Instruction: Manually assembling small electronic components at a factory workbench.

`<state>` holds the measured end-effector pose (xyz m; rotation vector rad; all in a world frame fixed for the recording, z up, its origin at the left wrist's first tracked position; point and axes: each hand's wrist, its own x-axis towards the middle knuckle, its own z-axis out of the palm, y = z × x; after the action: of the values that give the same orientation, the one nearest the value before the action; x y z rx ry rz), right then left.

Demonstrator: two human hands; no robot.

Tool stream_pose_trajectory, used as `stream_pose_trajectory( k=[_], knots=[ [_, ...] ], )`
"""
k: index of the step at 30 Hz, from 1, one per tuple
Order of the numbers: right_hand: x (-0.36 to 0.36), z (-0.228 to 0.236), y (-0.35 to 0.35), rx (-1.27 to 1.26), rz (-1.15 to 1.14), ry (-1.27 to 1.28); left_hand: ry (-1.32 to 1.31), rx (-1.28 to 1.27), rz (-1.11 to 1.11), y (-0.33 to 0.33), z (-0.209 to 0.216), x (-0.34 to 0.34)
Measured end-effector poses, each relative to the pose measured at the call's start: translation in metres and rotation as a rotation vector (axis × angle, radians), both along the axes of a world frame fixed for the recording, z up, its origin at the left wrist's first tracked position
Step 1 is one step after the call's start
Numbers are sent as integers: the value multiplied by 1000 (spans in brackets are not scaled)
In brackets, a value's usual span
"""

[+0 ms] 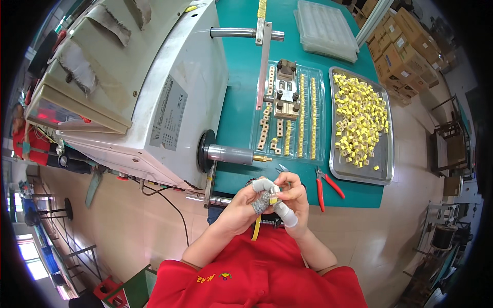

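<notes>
In front of my chest, my left hand point(245, 201) and my right hand point(294, 199) come together, fingers closed around a small yellow-taped coil point(273, 198). White and grey wraps cover some of the fingertips. A narrow strip of yellow tape point(256, 229) hangs below my left hand; whether it joins the coil is hidden. Just beyond my hands, the winding machine's spindle point(231, 154) points right with a brass tip. Red-handled cutters point(328, 186) lie on the green table, right of my right hand.
A metal tray point(334, 167) heaped with yellow-taped pieces sits on the right. A clear plastic tray point(321, 120) holds rows of small pieces, with a metal fixture point(286, 92) on top. Stacked clear trays point(326, 28) lie behind. The white winding machine point(190, 92) fills the left.
</notes>
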<state>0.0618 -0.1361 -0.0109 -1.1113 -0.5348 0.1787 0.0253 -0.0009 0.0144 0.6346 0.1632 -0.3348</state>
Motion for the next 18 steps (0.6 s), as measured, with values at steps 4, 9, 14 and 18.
stream_pose_trajectory(
  k=[4,9,14,18],
  knots=[
    [0,2,0,75,70,88,-69,54,34,0,2,1],
    [-1,5,5,112,75,100,-126,135,72,2,0,-2],
    [2,6,6,171,127,158,-122,159,89,3,4,-2],
    [7,12,2,275,277,284,-198,188,45,5,5,-1]
  ],
)
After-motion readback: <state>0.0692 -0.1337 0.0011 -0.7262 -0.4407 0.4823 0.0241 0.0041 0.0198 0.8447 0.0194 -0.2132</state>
